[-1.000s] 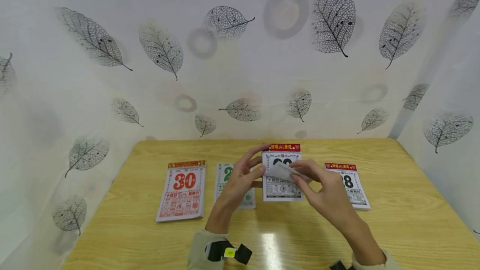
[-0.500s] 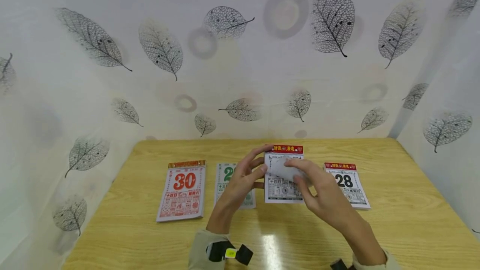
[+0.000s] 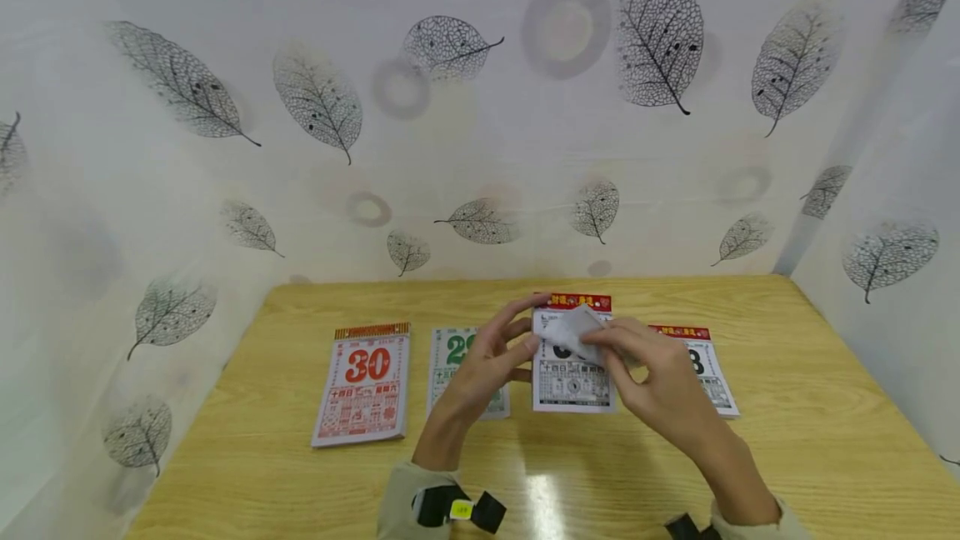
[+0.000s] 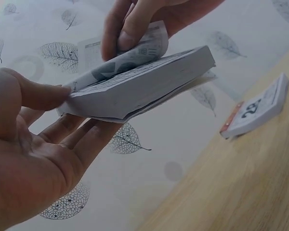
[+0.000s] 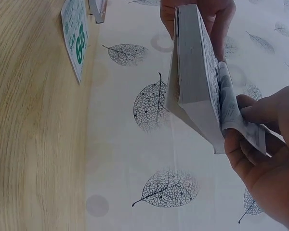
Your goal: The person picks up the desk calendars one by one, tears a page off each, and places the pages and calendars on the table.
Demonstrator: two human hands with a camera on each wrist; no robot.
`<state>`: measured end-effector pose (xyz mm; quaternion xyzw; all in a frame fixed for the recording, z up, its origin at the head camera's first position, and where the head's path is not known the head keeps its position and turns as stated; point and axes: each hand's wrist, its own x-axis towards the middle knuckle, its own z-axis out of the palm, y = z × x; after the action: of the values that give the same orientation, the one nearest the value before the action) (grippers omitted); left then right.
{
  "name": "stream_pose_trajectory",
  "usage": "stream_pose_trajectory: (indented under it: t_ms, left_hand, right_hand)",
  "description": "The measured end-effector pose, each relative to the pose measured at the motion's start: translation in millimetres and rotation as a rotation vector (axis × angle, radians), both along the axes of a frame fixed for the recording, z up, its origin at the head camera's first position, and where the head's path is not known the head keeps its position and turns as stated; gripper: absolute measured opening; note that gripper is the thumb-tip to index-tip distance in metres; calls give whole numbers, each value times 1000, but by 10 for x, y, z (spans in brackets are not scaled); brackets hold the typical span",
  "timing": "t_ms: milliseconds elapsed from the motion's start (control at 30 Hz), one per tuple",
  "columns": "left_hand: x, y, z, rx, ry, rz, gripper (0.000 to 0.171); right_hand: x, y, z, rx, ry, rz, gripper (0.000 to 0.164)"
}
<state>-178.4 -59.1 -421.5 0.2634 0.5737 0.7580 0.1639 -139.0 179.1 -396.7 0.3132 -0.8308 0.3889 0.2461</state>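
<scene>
My left hand (image 3: 480,365) grips the left edge of a thick tear-off calendar (image 3: 573,390), thumb on the front and fingers behind, holding it raised above the table. The calendar has a red header and black print. My right hand (image 3: 652,373) pinches a thin calendar page (image 3: 573,332), which is folded up and over the front, covering part of the large number. In the left wrist view the curled page (image 4: 135,60) lifts off the thick block (image 4: 149,84). From the right wrist view, thumb and fingers hold the page (image 5: 236,113) beside the block (image 5: 195,62).
On the wooden table (image 3: 262,473) lie a red-print calendar showing 30 (image 3: 363,390) at left, a green-print sheet or pad showing 29 (image 3: 457,348) partly behind my left hand, and a black-print calendar (image 3: 708,377) at right. A leaf-patterned covering (image 3: 480,140) stands behind.
The held calendar has shifted slightly right and down. My right hand has moved the pinched page, which now folds higher across the front and shows more of its pale back.
</scene>
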Motion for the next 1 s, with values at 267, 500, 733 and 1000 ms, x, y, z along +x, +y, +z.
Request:
stream_pose_trajectory:
  t_ms: [267, 500, 733, 1000]
  left_hand:
    - [-3, -3, -21, -15, 16, 24, 60]
    - [-5, 28, -24, 8, 30, 26, 65]
    - [17, 59, -11, 30, 36, 4, 65]
    - [33, 91, -8, 32, 36, -15, 66]
  right_hand:
    - [-29, 23, 5, 21, 24, -46, 33]
    - [-27, 25, 21, 15, 7, -50, 38]
    - [-27, 55, 55, -5, 36, -73, 41]
    - [-42, 63, 56, -58, 76, -147, 40]
